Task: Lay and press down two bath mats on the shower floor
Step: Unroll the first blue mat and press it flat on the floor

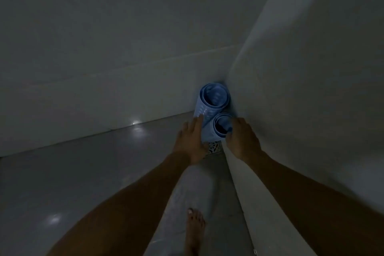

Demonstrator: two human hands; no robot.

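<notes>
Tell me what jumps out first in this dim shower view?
Two blue rolled mats, the larger roll behind the smaller roll, stand in the wall corner. The left hand touches the rolls with straight fingers; the right hand curls round the smaller one. A floor drain shows between the hands.

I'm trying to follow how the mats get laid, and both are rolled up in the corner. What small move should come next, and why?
Probably close both hands on the nearer rolled mat and lift it out of the corner. The left hand lies with straight fingers against its side, the right hand curls at its rim, and the farther rolled mat stands behind it. Neither mat is unrolled on the shower floor yet.
</notes>
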